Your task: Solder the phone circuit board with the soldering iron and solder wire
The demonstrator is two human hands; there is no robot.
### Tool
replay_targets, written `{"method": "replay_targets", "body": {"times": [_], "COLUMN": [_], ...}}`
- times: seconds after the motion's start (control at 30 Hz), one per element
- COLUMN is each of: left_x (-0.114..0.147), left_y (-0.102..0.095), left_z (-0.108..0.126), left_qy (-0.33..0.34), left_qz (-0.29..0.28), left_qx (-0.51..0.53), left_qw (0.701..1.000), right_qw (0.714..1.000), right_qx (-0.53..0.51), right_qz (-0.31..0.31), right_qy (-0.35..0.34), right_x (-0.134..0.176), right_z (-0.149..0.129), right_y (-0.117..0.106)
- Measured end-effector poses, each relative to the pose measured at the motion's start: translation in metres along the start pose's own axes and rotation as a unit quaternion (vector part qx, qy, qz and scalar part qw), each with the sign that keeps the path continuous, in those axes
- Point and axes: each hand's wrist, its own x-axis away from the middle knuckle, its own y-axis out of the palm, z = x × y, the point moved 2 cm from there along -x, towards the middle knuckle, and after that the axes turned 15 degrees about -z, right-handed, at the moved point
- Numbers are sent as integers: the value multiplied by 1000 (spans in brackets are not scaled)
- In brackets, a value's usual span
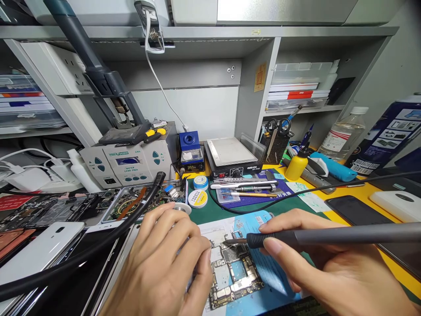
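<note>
A soldering iron (279, 238) with a dark handle lies in my right hand (325, 259), thumb and fingers closed around its grip. Its pointed tip reaches over the upper part of a phone circuit board (237, 285); whether it touches I cannot tell. The board rests on a blue and white printed sheet (271, 263). Just left of the board is my left hand (164, 263), back toward me, fingers curled together. Whatever is in those fingers is hidden. Behind its knuckles a pale round spool (184, 207) shows in part.
A black hose (131, 221) crosses the left side above several phones (49, 250). Behind stand a rework station (131, 162) and a heating plate (232, 156). Tweezers and pens (246, 186) lie mid-bench, beside a black cable (279, 202). At right are a yellow bottle (296, 164) and phone (351, 215).
</note>
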Motion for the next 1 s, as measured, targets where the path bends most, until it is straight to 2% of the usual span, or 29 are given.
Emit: {"method": "replay_targets", "body": {"times": [0.27,0.6,0.83,1.0], "left_x": [0,1,-1,-1], "left_y": [1,1,0,-1], "left_z": [-1,0,1,1], "left_qy": [4,-1,-3,-4], "left_qz": [2,4,2,2], "left_qx": [-3,0,0,4], "left_qw": [1000,1000,1000,1000], "right_qw": [1000,1000,1000,1000], "right_qx": [-9,-20,1,-4], "right_qz": [19,16,9,9], "right_qy": [10,12,-26,-11], "right_x": [0,0,-2,0], "right_z": [-3,-3,-6,-5], "right_y": [1,2,1,1]}}
